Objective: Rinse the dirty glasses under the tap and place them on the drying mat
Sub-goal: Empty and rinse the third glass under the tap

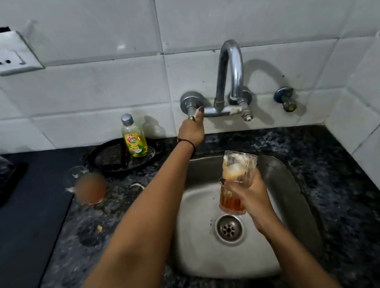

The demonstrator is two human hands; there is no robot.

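Here your left hand [190,131] pinches the tap's left handle [191,116] to work the water, while your right hand [249,190] wraps the tilted ribbed glass [235,181] above the sink [200,253], under the spout.

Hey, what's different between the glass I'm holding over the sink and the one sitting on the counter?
The held glass is gripped in the right hand above the sink, tilted; the counter glass stands upright and untouched beside the black mat. The held glass shows froth above its brown liquid; the counter glass looks blurred, with an orange-brown fill and no visible froth. Both are clear glasses with leftover drink.
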